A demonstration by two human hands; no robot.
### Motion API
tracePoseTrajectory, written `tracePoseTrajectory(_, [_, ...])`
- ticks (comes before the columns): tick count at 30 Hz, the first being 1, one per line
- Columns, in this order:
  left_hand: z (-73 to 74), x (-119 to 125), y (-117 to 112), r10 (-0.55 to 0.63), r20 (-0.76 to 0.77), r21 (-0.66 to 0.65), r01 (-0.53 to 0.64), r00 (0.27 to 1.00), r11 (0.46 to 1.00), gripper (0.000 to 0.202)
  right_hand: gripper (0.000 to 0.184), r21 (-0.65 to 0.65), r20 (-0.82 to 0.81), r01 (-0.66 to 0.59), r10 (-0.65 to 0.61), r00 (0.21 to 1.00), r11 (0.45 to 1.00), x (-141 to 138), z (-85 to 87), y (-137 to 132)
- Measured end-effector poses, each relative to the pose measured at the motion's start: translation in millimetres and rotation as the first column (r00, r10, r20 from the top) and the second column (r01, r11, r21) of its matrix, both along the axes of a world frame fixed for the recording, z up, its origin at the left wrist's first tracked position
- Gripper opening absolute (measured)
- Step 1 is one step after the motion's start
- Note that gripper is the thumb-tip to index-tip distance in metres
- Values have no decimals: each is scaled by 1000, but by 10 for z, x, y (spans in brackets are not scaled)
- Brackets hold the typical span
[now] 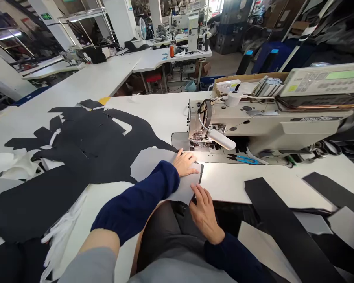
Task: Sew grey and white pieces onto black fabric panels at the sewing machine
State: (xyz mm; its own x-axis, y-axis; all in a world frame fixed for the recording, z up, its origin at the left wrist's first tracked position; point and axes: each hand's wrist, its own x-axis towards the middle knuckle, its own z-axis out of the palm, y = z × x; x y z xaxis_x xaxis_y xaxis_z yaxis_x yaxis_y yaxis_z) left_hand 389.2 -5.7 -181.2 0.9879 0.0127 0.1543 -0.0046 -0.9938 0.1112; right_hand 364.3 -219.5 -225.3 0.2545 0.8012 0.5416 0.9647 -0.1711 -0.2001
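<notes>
My left hand [185,162] lies flat with fingers spread on a light grey fabric panel [150,162], just in front of the sewing machine's [262,122] needle area. A dark edge shows along the panel's right side. My right hand [204,212] is at the panel's near right corner, fingers stretched out and slightly bent; whether the fingertips touch the cloth is hard to tell. Joined black fabric pieces [97,145] spread over the table to the left. Blue-handled thread snips [243,158] lie on the machine bed.
White strips [65,228] hang at the table's left front edge. Black fabric strips [280,220] and grey pieces lie at the right. A control panel [324,80] and a cardboard box [216,88] stand behind the machine. Another sewing table [156,59] is farther back.
</notes>
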Motion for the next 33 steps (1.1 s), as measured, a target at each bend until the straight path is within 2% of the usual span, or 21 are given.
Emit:
tracePoseTrajectory(2, [37, 77, -13, 30, 4, 30, -30, 1000, 999, 55, 25, -35, 21, -79, 80, 997, 996, 23, -5, -5])
tracePoseTrajectory(4, [76, 139, -4, 13, -1, 55, -13, 1000, 998, 54, 37, -71, 32, -125, 127, 991, 990, 57, 7, -21])
tracePoseTrajectory(7, [125, 167, 41, -24, -38, 23, 25, 999, 999, 38, 44, -93, 34, -155, 159, 987, 983, 102, 46, -50])
tracePoseTrajectory(9, [162, 162, 95, -42, -59, -5, 42, 997, 999, 28, 43, -77, 32, -149, 152, 988, 986, 115, 72, -45])
tracePoseTrajectory(13, [253, 195, 273, -68, -117, 10, 70, 991, 997, 26, 32, 27, -21, -82, 82, 996, 996, 145, 105, 88])
tracePoseTrajectory(16, [286, 263, 439, -9, -204, 52, 20, 979, 998, 26, 27, 30, -40, -131, 132, 990, 991, 219, 115, 274])
tracePoseTrajectory(19, [259, 338, 581, 57, -218, 91, -38, 974, 995, 24, 30, -19, 15, -244, 244, 970, 970, 328, 121, 459])
tracePoseTrajectory(21, [227, 389, 657, 69, -211, 92, -50, 975, 994, 24, 34, -63, 62, -275, 279, 958, 959, 409, 122, 553])
tracePoseTrajectory(27, [179, 575, 851, 138, -211, 47, -130, 968, 990, 24, 34, -113, 92, -252, 263, 960, 961, 654, 94, 718])
tracePoseTrajectory(33, [133, 762, 907, 133, -178, 13, -133, 975, 991, 22, 38, -98, 28, -252, 256, 966, 963, 824, 52, 739])
